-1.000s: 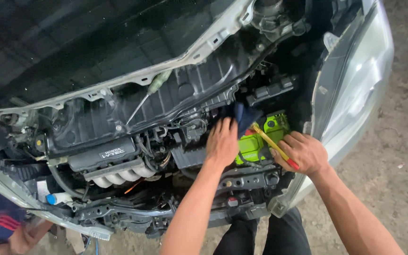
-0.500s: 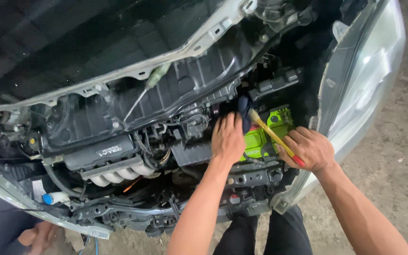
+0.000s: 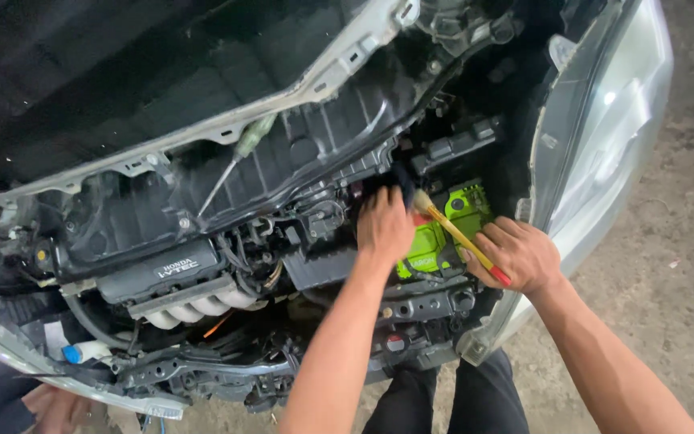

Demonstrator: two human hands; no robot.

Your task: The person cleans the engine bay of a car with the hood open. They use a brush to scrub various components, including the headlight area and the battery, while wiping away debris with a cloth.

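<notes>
Presently the right hand (image 3: 520,255) is closed around a yellow-handled brush (image 3: 453,233) — bristles up beside the green battery (image 3: 443,233) at the engine bay's right edge. Left hand (image 3: 385,227), fingers curled down, presses dark parts just left of the battery — whether it grips anything cannot be told.

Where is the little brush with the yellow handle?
In the head view, the brush is in the right hand, right of centre in the engine bay. It slants over the bright green battery, its bristles just right of the left hand.
</notes>
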